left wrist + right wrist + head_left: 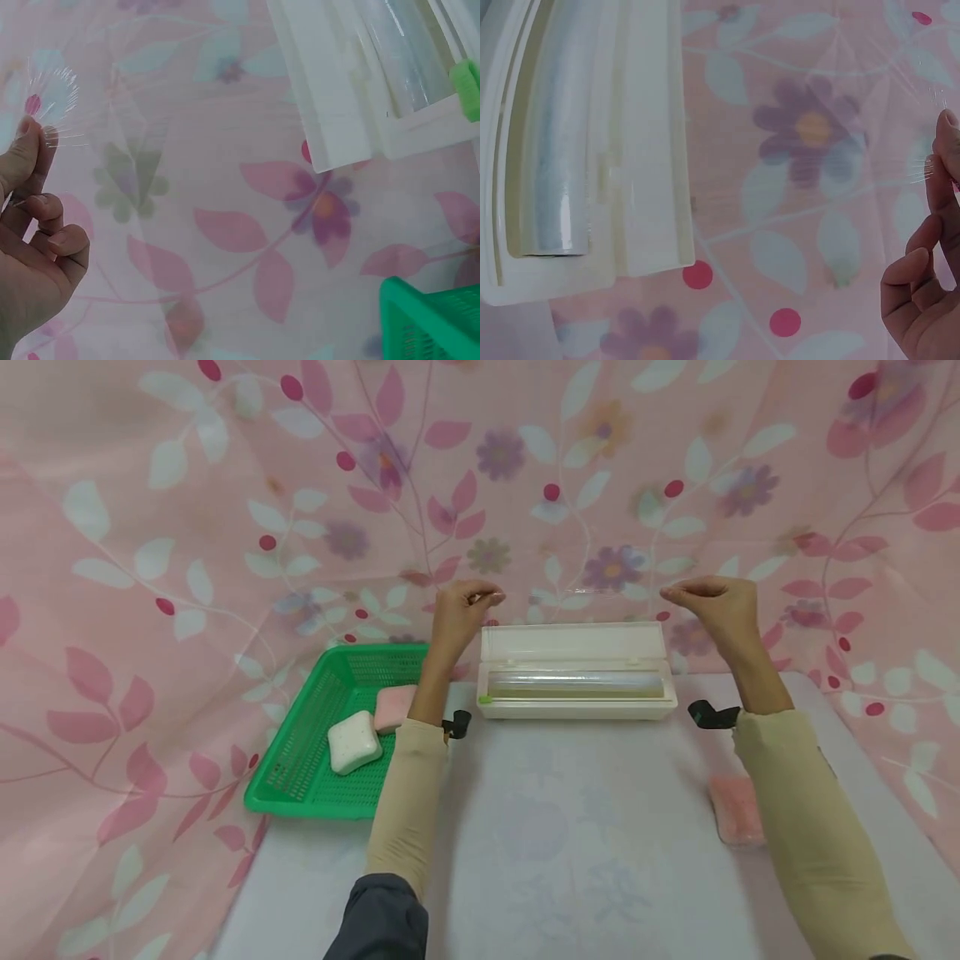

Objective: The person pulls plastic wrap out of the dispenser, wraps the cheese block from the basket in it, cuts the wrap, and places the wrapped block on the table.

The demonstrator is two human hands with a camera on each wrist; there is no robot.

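"Where's the plastic wrap (pixel 600 592)?"

"Pinched at its edge by my left fingers (pixel 468 589) and right fingers (pixel 693 587), beyond the box (pixel 577 712)."

"Looks?"

"Clear, thin, creased where I pinch; the box is long, smooth and white."

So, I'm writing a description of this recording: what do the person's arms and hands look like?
The left hand and right hand are gloveless. Beige sleeves cover both forearms, with a dark sleeve near the left elbow. A small black device sits at each wrist.
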